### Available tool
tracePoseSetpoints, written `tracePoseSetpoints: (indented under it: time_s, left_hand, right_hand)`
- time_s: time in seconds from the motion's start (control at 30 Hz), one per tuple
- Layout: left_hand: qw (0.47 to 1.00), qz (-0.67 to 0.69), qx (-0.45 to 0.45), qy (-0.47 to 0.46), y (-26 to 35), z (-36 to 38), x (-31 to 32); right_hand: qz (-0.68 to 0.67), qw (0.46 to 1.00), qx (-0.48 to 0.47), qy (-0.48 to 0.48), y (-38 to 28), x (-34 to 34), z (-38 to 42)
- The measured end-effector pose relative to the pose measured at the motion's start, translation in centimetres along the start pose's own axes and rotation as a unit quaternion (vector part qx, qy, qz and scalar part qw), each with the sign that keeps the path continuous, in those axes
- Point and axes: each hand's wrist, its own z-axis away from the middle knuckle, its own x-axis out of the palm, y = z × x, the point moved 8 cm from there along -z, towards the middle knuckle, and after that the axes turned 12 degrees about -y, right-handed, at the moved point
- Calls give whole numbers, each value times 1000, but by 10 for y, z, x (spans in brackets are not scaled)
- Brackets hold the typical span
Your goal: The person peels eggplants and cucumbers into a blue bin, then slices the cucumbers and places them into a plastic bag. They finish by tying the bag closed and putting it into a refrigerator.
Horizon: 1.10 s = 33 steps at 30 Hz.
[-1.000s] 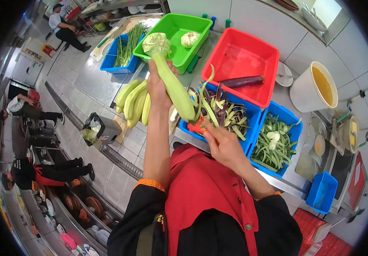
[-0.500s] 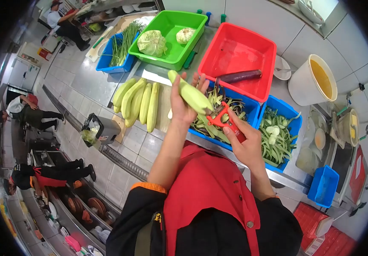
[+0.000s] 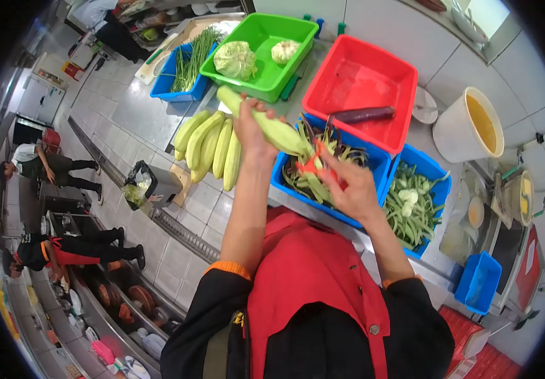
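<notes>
My left hand (image 3: 253,136) is wrapped round a peeled, pale green eggplant (image 3: 280,134), which slants down to the right. My right hand (image 3: 353,192) grips a red peeler (image 3: 312,165), its head at the eggplant's lower end; motion blurs it a little. Below both lies a blue tub (image 3: 323,203) of dark purple and pale peelings (image 3: 307,183). Several peeled eggplants (image 3: 208,150) rest side by side to the left of my left hand. One unpeeled purple eggplant (image 3: 366,115) lies in the red tub (image 3: 359,76) beyond my right hand.
A green tub (image 3: 265,85) holds a cabbage and a cauliflower. Blue tubs of long green stalks (image 3: 190,69) and green trimmings (image 3: 414,211) stand at either side. A white bucket (image 3: 459,136) is at right. Several people work at left, beyond a black bin (image 3: 158,183).
The eggplant and my left hand have shifted left, and the eggplant lies flatter. The peeler and my right hand have moved slightly left against its lower end. The view has shifted slightly.
</notes>
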Motion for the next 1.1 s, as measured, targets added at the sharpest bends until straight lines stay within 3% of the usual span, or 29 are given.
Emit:
tracePoseSetpoints:
  time_s: [0.03,0.1,0.13,0.23,0.27,0.33,0.43,0.47,0.5,0.57,0.67,0.8,0.9,0.93,0.97,1.03,1.1]
  left_hand:
    - [999,48,-5,10,4,-10,-10]
    - [999,17,33,27,20,-7,-9]
    - [999,19,32,27,23,-12,-9]
    - [994,-45,43,86,16,2,-18]
    - [991,-74,54,102,9,3,-10]
    - [981,-125,69,132,-4,16,11]
    - [996,-17,-29,78,-19,-1,-1]
    - [993,97,-73,-11,-23,-23,-24]
    - [978,170,-122,-25,-15,-18,-14]
    - [955,245,-107,-126,-1,-20,-2]
    - [923,329,-118,-159,-2,-9,25]
    - [894,343,-136,-255,-21,-6,43]
    - [883,388,-128,-229,-26,-7,41]
    - [862,437,-118,-227,-13,-11,35]
    - [827,517,-93,-202,4,-15,28]
    - [910,320,-38,-261,53,-19,18]
    - [981,35,21,-189,98,-17,-9]
  right_hand:
    - [16,999,13,-24,21,11,7]
    - [38,995,52,-80,48,38,24]
    - [21,999,24,-13,48,31,25]
    - [-55,994,94,-11,28,-2,13]
    - [-74,995,11,72,12,-14,7]
    - [-5,998,-10,55,-15,-17,-9]
    - [33,999,-13,39,-1,-7,-5]
    - [57,998,0,30,24,-2,3]
    - [79,997,14,21,47,0,7]
    - [81,996,37,2,61,2,15]
    - [-14,999,39,12,34,-10,18]
    - [-143,984,-61,84,-20,-28,-1]
    - [-141,988,-51,40,-17,-14,-11]
    - [-18,999,26,-38,4,0,-7]
    - [1,996,59,-62,37,10,1]
    - [28,981,141,-130,89,41,32]
    - [-4,975,194,-112,86,26,33]
